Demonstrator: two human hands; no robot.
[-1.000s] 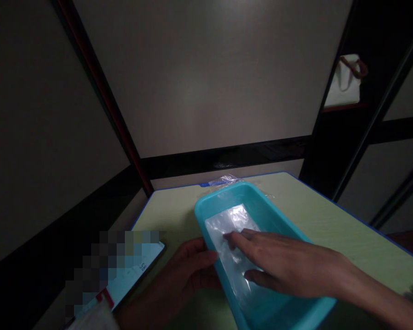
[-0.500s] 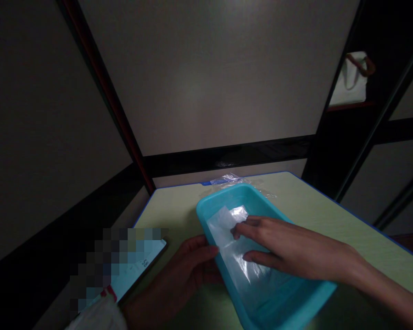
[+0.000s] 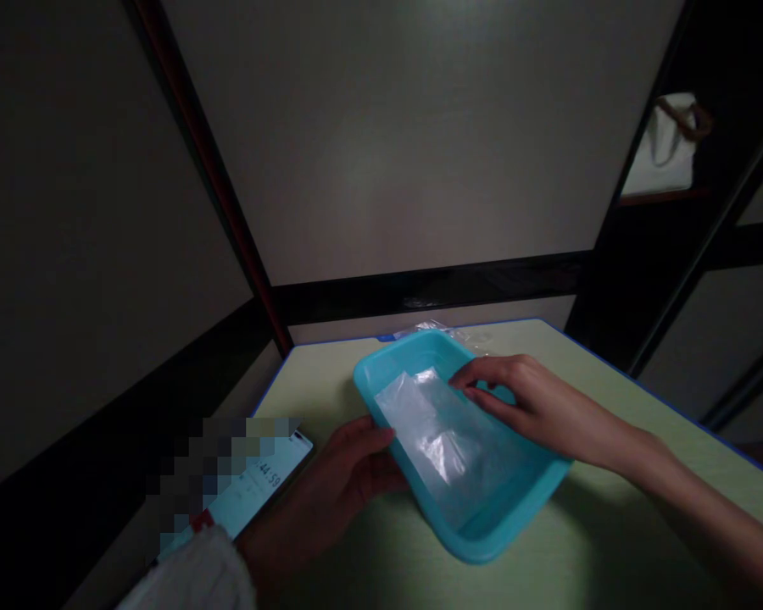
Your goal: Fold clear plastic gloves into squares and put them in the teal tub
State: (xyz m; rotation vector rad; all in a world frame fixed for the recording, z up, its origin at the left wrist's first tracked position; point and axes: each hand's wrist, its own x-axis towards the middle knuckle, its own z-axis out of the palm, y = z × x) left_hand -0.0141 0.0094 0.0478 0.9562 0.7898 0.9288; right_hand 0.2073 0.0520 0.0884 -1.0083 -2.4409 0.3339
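A turquoise plastic tray (image 3: 476, 542) is tilted over the table, its near end raised. My left hand (image 3: 356, 474) is closed on the tray's left rim, thumb on top and fingers underneath. Inside lies a clear plastic bag (image 3: 445, 453), flat and slightly crumpled, with light glinting on it. My right hand (image 3: 527, 398) reaches over the tray's right side. Its thumb and index finger pinch together at the bag's upper right edge; the fingertips partly hide the grip.
Behind the tray, more clear plastic wrap (image 3: 476, 339) lies at the far edge of the pale green table (image 3: 318, 381). A phone (image 3: 273, 474) with a lit screen lies at the left. A white bag (image 3: 665, 152) stands on a shelf at the right.
My right hand has gone from spread fingers over the plastic bag to a pinch at its edge, higher up. The tray's near end has come up and further into view.
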